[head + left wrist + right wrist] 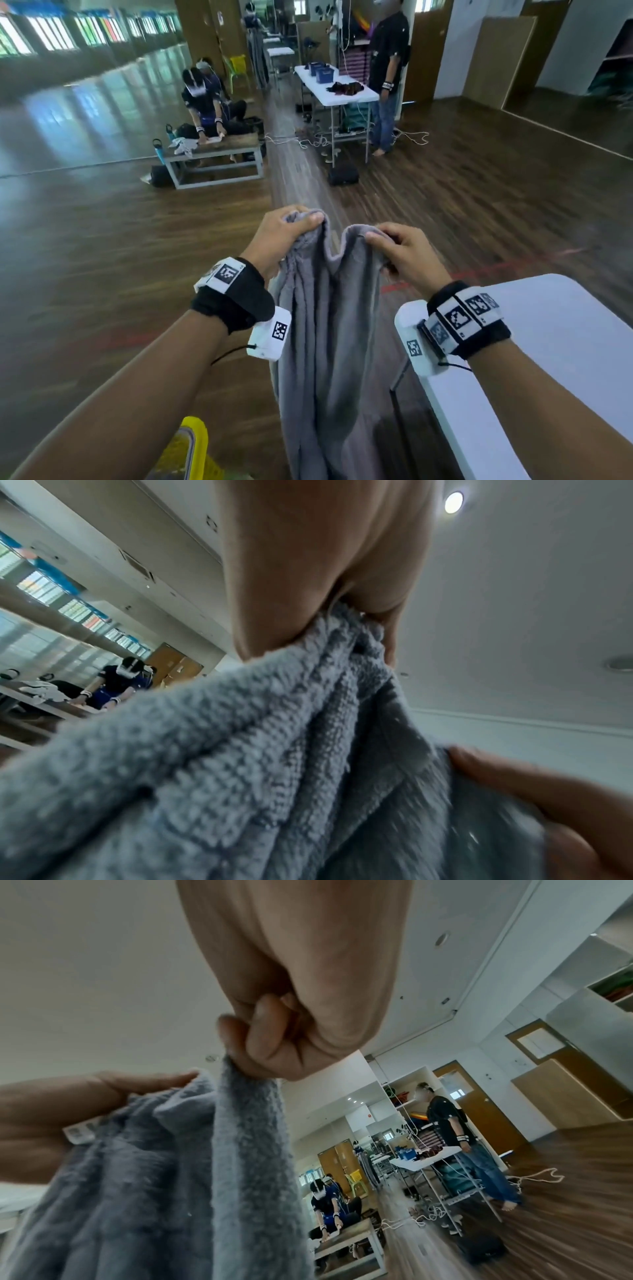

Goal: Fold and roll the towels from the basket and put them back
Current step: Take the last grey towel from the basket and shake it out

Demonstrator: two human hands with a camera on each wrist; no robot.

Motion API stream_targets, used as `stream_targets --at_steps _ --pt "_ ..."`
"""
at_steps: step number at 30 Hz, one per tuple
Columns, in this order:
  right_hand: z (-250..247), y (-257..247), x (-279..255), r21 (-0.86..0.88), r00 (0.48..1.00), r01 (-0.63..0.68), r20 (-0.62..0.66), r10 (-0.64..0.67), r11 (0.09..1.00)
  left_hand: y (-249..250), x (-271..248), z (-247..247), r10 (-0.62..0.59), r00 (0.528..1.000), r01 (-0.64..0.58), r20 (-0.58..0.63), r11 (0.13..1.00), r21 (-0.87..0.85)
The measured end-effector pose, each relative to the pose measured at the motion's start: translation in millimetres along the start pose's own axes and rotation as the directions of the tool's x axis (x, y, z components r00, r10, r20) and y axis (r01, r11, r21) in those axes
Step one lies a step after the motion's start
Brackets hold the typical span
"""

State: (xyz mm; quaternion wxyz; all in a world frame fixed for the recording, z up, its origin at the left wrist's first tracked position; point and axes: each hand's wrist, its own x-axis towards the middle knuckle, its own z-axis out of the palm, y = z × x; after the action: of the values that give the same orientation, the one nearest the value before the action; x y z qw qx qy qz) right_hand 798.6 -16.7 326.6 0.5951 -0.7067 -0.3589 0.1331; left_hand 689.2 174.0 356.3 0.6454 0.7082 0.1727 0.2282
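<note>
A grey terry towel [325,342] hangs in long folds in front of me, held up by its top edge. My left hand [291,229] grips the bunched left corner, fingers curled over it. My right hand [394,246] pinches the right part of the top edge between thumb and fingers. The edge sags in a dip between the two hands. In the left wrist view the towel [240,764] fills the lower frame under my left hand [359,620]. In the right wrist view the towel [192,1164] hangs from my right hand [250,1058]. A yellow basket rim [197,445] shows at the bottom left.
A white table [548,342] stands at my right, its corner beside the right wrist. Wooden floor lies ahead. Further off, a person works at a low bench [215,150], and another person stands by a white folding table [335,89] with blue bins.
</note>
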Motion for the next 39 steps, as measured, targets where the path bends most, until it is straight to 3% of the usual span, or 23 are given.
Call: stream_targets --at_steps 4,8,15,20,26,31,33,36,39 --pt "-13.1 1.8 105.2 0.111 0.999 -0.045 0.012 0.044 0.993 -9.2 92.3 33.4 -0.03 0.999 0.027 -0.027 0.994 -0.102" --pt "-54.2 5.8 219.5 0.212 0.996 -0.091 -0.005 0.094 0.973 1.0 204.3 62.1 -0.008 0.998 0.004 -0.058 0.998 -0.067" --pt "-172.0 7.2 381.8 0.012 0.991 -0.02 -0.132 0.022 1.0 45.3 376.5 117.6 0.118 0.983 -0.105 -0.139 0.99 0.093" --pt "-244.0 11.0 448.9 -0.038 0.975 0.038 -0.219 -0.045 0.999 69.4 456.5 162.9 0.221 0.966 -0.198 -0.131 0.965 0.17" --pt "-301.1 37.7 462.5 -0.139 0.951 0.036 -0.3 -0.077 0.99 53.6 497.8 200.1 0.303 0.941 -0.258 -0.148 0.93 0.262" --pt "-344.9 86.5 440.8 -0.439 0.95 -0.09 -0.308 -0.056 0.894 8.5 491.5 220.7 0.267 0.955 -0.221 -0.128 0.931 0.29" --pt "-357.5 116.4 417.1 -0.561 0.955 -0.164 -0.297 -0.012 0.811 -24.6 474.0 230.1 0.205 0.974 -0.164 -0.096 0.931 0.326" --pt "-364.7 179.2 356.7 -0.702 0.965 -0.249 -0.238 0.111 0.667 -100.5 414.7 250.8 0.0 0.999 0.019 -0.045 0.912 0.41" --pt "-363.3 254.4 257.5 -0.815 0.944 -0.27 -0.119 0.308 0.513 -191.1 316.4 280.1 -0.238 0.971 0.21 0.018 0.887 0.411"
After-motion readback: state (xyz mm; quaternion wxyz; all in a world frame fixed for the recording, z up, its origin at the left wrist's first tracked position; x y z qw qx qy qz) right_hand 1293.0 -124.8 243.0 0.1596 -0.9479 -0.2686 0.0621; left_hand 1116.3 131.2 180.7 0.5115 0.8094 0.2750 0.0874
